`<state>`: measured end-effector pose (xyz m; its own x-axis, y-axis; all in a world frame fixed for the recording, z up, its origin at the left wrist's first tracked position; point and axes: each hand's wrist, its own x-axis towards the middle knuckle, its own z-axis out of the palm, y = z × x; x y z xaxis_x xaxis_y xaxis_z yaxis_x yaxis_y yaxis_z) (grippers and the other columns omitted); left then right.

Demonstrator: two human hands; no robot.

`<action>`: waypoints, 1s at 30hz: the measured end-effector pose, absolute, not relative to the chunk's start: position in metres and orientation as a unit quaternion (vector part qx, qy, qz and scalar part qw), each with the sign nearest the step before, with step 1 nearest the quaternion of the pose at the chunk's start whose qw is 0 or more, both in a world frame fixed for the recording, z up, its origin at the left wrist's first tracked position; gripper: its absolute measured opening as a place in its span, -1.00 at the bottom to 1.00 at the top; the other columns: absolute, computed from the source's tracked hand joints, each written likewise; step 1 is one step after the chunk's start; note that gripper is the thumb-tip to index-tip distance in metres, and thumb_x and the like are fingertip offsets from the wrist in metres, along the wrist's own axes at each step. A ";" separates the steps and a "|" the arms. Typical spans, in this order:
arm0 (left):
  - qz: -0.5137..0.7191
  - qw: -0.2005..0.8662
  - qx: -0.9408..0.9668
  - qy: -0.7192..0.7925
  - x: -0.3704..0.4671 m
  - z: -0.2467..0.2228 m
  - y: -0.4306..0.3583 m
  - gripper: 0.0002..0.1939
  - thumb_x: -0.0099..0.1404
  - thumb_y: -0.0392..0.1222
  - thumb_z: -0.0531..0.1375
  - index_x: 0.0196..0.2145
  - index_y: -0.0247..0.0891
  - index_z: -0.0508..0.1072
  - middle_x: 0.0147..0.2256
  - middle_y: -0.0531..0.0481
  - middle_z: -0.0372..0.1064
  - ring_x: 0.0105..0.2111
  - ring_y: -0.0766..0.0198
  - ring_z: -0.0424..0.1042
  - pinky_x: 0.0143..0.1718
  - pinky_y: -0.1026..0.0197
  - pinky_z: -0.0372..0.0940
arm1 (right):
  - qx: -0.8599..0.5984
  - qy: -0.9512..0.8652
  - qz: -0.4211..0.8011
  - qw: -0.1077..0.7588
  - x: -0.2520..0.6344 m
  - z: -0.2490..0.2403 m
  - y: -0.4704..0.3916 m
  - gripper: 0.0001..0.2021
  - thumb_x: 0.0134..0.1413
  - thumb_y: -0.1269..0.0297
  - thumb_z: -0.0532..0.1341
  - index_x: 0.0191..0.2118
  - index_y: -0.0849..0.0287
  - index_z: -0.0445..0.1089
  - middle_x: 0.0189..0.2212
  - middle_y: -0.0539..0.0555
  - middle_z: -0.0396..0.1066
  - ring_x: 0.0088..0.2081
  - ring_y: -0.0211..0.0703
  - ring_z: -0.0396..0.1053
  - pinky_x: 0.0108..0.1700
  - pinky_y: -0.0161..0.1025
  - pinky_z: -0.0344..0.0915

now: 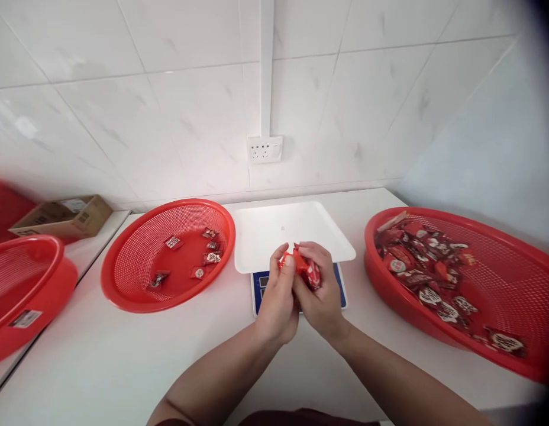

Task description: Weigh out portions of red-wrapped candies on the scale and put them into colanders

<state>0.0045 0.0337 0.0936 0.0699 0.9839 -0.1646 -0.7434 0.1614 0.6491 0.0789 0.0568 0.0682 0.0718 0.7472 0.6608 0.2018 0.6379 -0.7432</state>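
White marbled tiles (194,118) rise behind our white table (101,355), with a socket panel (265,149) on the wall. Our left hand (275,305) and right hand (324,299) close together around red wrapped packets (313,274) (how many, we cannot tell), blocking part of a scale's white tray (257,236) and blue base (341,290). Leftward we see a mesh basket (135,251) with a few loose packets (172,242), another basket (57,296) and a cardboard box (86,220); rightward, a fuller basket (514,290).
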 end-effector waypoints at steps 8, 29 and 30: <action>0.637 0.706 0.148 0.273 0.004 0.098 0.038 -0.85 0.29 -0.11 0.13 -0.23 -0.20 0.38 -0.22 0.02 0.39 -0.11 0.27 0.39 -0.07 0.27 0.26 | -0.377 -0.609 0.236 0.656 0.075 0.069 0.057 -0.66 0.09 0.36 0.17 0.01 -0.03 0.25 -0.03 0.07 0.31 0.03 -0.05 0.28 0.08 0.05 0.25; 0.547 0.785 -0.046 0.287 -0.002 0.101 0.044 -0.89 0.29 -0.23 0.13 -0.35 -0.33 0.37 -0.40 -0.02 0.37 -0.51 0.42 0.38 -0.51 0.41 0.33 | -0.387 -0.416 0.446 0.691 0.084 0.101 0.081 -0.63 0.07 0.18 0.21 0.00 -0.11 0.18 -0.05 -0.01 0.32 -0.07 -0.12 0.41 -0.13 -0.03 0.46; 0.527 0.797 -0.066 0.288 -0.001 0.101 0.042 -0.90 0.28 -0.23 0.14 -0.35 -0.34 0.36 -0.41 -0.02 0.36 -0.54 0.44 0.37 -0.56 0.45 0.31 | -0.392 -0.409 0.458 0.685 0.088 0.103 0.086 -0.63 0.07 0.17 0.19 0.02 -0.12 0.16 -0.07 -0.01 0.33 -0.06 -0.11 0.41 -0.14 -0.05 0.46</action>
<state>-0.0009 0.0423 0.1009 0.2787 0.8019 -0.5285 -0.8780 0.4358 0.1982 0.0881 0.0856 0.1033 0.2469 0.9480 0.2009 -0.3063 0.2730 -0.9119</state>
